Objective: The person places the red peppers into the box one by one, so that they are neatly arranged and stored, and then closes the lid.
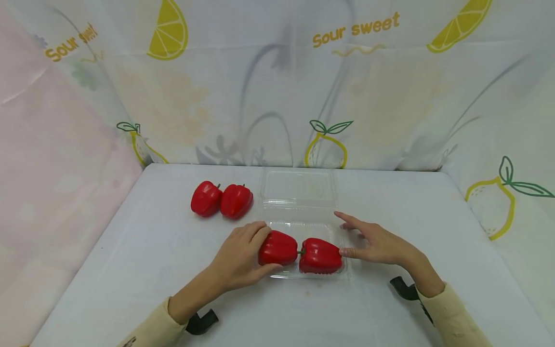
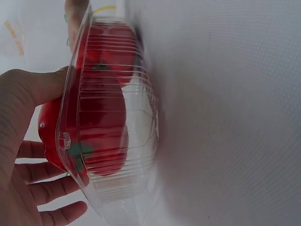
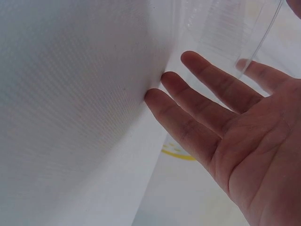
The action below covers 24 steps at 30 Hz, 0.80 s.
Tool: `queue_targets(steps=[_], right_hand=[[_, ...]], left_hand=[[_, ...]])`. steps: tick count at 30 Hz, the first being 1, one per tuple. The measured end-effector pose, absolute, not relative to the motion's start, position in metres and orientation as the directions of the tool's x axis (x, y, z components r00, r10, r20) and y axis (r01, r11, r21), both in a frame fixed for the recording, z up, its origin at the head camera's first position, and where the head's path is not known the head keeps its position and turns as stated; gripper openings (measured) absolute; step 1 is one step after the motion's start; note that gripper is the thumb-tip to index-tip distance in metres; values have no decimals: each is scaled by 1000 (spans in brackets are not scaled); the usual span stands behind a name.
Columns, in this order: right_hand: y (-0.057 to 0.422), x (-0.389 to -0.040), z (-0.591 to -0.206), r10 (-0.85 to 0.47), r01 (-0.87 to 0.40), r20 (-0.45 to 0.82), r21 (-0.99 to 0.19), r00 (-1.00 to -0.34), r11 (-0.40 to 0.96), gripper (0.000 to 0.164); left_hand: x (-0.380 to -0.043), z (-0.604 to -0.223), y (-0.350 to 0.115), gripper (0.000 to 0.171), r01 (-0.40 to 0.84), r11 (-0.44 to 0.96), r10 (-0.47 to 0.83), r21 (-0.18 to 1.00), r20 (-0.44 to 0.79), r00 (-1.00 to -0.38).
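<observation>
A clear plastic clamshell box (image 1: 277,275) lies unfolded on the table, its lid (image 1: 299,185) toward the back. Two red bell peppers sit in the near half, the left pepper (image 1: 277,248) and the right pepper (image 1: 321,256), side by side. My left hand (image 1: 243,255) grips the left pepper, thumb at the near side and fingers over the far side. In the left wrist view, that pepper (image 2: 49,125) shows between thumb and fingers. My right hand (image 1: 377,241) is beside the box's right edge, fingers spread, thumb tip at the right pepper's end.
Two more red bell peppers, one on the left (image 1: 206,199) and one beside it (image 1: 236,201), stand left of the lid. The white-covered table (image 1: 143,241) ends at a printed cloth backdrop (image 1: 269,96). Black straps hang below both sleeves.
</observation>
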State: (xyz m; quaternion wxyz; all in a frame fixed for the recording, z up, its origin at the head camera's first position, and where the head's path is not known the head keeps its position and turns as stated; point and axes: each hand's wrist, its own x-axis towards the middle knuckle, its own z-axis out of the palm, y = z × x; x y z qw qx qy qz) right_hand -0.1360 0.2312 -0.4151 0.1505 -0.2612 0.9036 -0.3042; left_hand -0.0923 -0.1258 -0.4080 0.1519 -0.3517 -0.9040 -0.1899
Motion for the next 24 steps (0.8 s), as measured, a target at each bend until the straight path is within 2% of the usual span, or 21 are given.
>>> queue_targets(steps=[24], right_hand=[[231, -136, -414, -565, -384, -108, -629, -818, 676, 89]], left_hand=[[-92, -413, -129, 75, 709, 669, 608, 225, 383, -695]])
